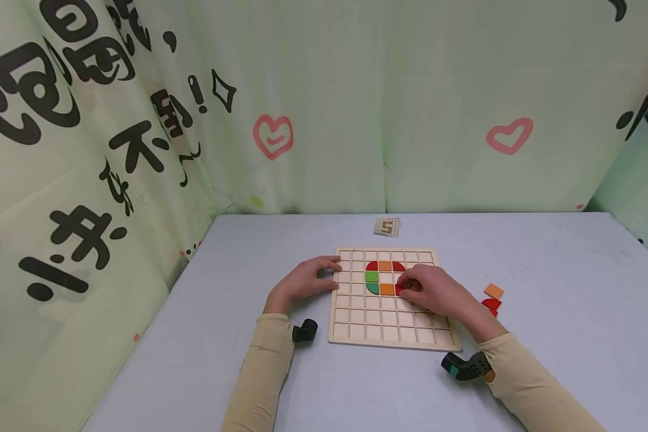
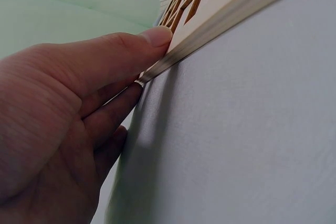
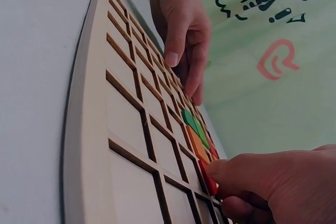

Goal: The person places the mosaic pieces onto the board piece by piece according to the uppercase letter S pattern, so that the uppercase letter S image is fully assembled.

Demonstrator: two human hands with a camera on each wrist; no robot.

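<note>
Left hand [image 1: 304, 279]: spread against grid board's [image 1: 357, 316] left edge | Right hand [image 1: 431, 289]: pinching red piece [image 1: 399, 290] | Near rows [image 1: 373, 332]: bare

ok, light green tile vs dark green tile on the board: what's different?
Colour: the light green tile is brighter; the dark green tile is deeper.
Shape: the light green tile looks square; the dark green tile has one rounded corner.
Place: in the head view, the light green tile sits directly above the dark green tile.
Shared: both lie in the wooden board, same column.
</note>
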